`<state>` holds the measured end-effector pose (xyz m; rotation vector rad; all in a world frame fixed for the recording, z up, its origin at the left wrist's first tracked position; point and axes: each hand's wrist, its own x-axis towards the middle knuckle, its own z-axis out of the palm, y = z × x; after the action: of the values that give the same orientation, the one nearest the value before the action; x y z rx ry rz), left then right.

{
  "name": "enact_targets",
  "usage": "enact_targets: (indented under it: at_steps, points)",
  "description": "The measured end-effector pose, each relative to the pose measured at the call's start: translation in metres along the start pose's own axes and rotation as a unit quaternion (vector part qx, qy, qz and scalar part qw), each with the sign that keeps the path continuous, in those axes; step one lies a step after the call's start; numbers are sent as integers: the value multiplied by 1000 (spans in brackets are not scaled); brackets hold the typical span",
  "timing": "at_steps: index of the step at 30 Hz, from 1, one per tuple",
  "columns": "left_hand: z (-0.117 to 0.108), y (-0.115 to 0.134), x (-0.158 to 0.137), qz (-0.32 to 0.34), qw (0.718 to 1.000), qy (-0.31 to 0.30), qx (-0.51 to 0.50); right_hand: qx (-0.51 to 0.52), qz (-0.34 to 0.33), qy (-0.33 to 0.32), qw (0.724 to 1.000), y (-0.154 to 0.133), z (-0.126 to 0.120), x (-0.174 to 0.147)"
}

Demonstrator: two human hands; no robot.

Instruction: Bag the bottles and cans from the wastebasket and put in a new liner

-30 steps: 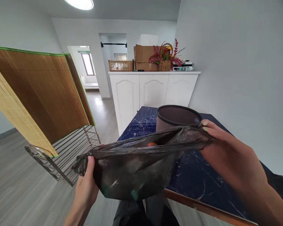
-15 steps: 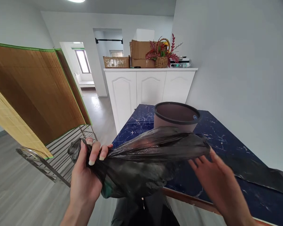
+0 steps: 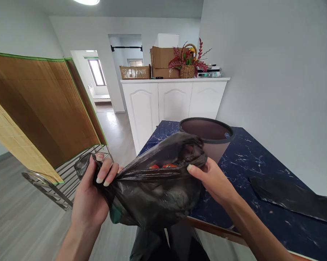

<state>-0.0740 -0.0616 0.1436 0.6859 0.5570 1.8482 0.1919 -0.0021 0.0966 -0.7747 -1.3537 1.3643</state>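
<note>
A thin black plastic bag [image 3: 152,195] stretches between my two hands above the front edge of the table. My left hand [image 3: 91,192] is closed round one bunched end of it. At the other end, my right hand [image 3: 215,177] pinches the gathered plastic between thumb and fingers. Red round items [image 3: 167,166] show at a gap in the bag; their kind is unclear. Something green shows through near the lower left of the bag. Just behind the bag stands a brownish-pink trash bin [image 3: 222,148] with a dark rim, its lower part hidden by the bag and my right hand.
A flat black plastic bag [image 3: 294,199] lies on the right of the blue marble-patterned table [image 3: 242,159]. On the left, a metal rack [image 3: 68,170] stands by a brown bamboo mat [image 3: 41,112]. A white cabinet [image 3: 174,99] carries cardboard boxes [image 3: 166,59] and a flower basket [image 3: 187,70].
My right hand has moved left and closed on the bag's end, drawing it in shorter. Red items now show inside. My left hand keeps its grip, slightly lower and further left.
</note>
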Motion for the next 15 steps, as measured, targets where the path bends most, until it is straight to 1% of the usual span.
enact_targets:
  at_steps: [1,3,5,6,9,11,13,15]
  points:
    - [0,1,1,1,1000,-4,3,11,11,-8,1000,-4,4,5]
    - [-1,2,3,5,1000,-7,13,25,17,6,1000,-8,10,12]
    - [-3,3,4,12,1000,-6,28,38,-7,33,999,-10,14,15]
    - [-5,3,4,14,999,-5,36,45,-23,33,998,-11,15,15]
    - [-9,5,5,17,998,-2,57,65,-56,3,996,-12,16,13]
    - [-12,5,5,17,998,2,66,90,-74,1,993,-13,15,13]
    - [-14,6,6,19,997,7,71,116,-96,24,988,-14,12,12]
    - [-17,6,6,20,997,13,68,118,-109,55,986,-16,7,11]
